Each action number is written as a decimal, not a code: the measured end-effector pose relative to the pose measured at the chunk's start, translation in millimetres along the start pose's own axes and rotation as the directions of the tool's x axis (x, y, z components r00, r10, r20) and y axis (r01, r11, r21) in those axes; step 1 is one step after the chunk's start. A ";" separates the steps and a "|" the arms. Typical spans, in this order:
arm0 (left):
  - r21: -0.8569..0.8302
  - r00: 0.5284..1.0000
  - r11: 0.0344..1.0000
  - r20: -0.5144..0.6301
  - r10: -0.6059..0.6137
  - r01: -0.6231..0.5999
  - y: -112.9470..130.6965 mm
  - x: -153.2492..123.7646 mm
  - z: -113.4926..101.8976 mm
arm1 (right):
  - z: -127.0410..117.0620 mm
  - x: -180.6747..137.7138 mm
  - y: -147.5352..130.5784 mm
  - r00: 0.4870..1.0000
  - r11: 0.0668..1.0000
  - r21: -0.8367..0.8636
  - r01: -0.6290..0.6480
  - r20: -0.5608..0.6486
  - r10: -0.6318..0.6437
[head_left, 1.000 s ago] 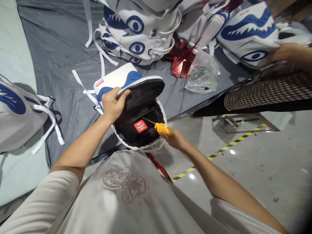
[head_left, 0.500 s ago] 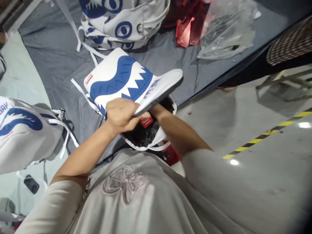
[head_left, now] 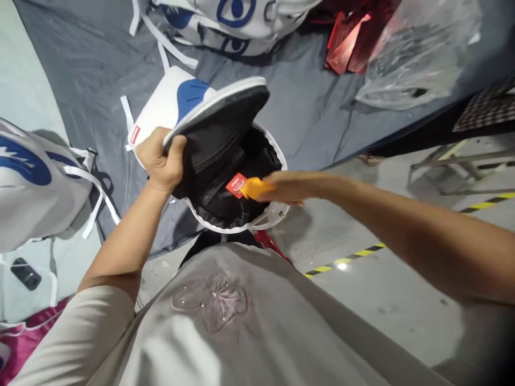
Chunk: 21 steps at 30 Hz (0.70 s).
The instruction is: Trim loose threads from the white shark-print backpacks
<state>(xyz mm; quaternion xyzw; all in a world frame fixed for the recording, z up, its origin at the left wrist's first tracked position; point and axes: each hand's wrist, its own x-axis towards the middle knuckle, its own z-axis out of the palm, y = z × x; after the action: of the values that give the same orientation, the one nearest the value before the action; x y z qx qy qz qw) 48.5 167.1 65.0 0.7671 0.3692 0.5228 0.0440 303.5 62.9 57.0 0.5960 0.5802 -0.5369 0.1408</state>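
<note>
A white backpack with a blue shark print (head_left: 173,104) lies in front of me on the grey cloth, its front flap (head_left: 225,107) lifted. My left hand (head_left: 163,161) grips the flap's edge and holds it up. The black lining (head_left: 225,198) shows inside, with a small red label (head_left: 236,185). My right hand (head_left: 287,187) is closed on a small yellow-handled tool (head_left: 253,188) at the bag's opening, right beside the red label. What the tool's tip touches is hidden.
More shark-print backpacks (head_left: 225,21) are piled at the far edge, and one (head_left: 36,182) lies at my left. Red foil pieces (head_left: 348,37) and a clear plastic bag (head_left: 418,59) lie on the grey cloth (head_left: 314,112). A dark phone (head_left: 24,273) lies lower left. Yellow-black floor tape (head_left: 362,252) runs on the right.
The flap dropped nearly closed half a second ago with my right hand reaching under it; now my left hand has lifted it again and my right hand shows with the yellow tool.
</note>
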 end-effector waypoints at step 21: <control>0.077 0.958 0.967 0.139 -0.251 0.243 12.6 -0.8 2.9 | -41.4 91.3 -23.8 0.974 0.979 0.086 0.187 0.113 -0.196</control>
<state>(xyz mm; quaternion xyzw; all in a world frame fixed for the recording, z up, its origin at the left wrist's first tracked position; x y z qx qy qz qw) 57.4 158.5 68.8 0.7525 0.4731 0.4440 0.1133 280.4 151.9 10.3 0.5085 0.6048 -0.6046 0.1007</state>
